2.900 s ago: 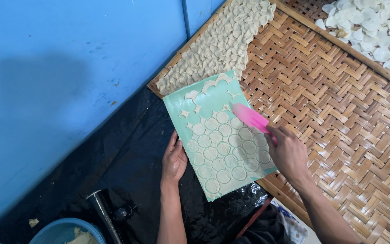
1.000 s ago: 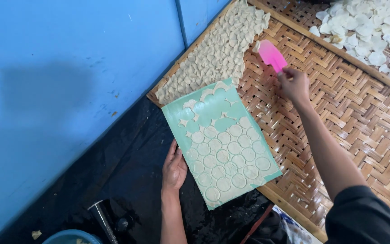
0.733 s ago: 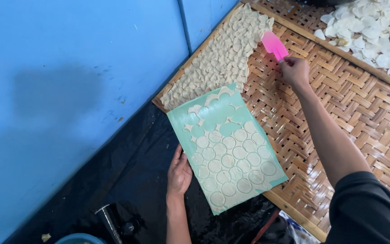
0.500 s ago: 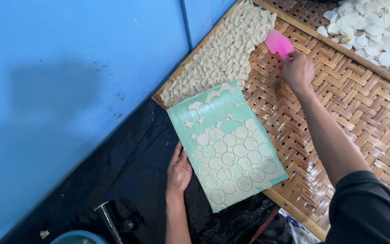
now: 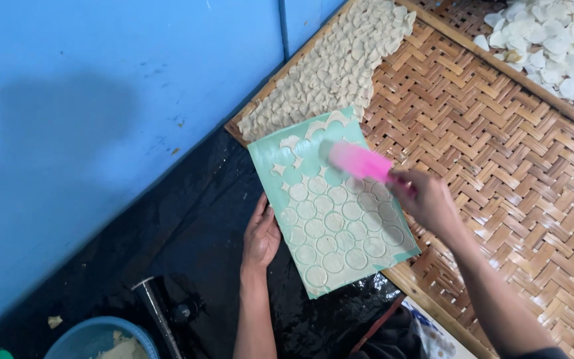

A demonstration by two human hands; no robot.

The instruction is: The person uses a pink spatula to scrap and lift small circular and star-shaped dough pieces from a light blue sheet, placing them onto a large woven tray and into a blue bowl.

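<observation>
Swinging back, right hand (image 5: 426, 199), pink scraper (image 5: 359, 161) over green board (image 5: 333, 219)

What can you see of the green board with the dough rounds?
The green board is a flat, pale green rectangular sheet, lying askew, partly on the woven tray's edge, partly over black plastic. Rows of thin, pale cut dough circles cover it; the top rows are partly cleared. The left hand steadies its left edge; the right hand's pink scraper is above its top.
</observation>
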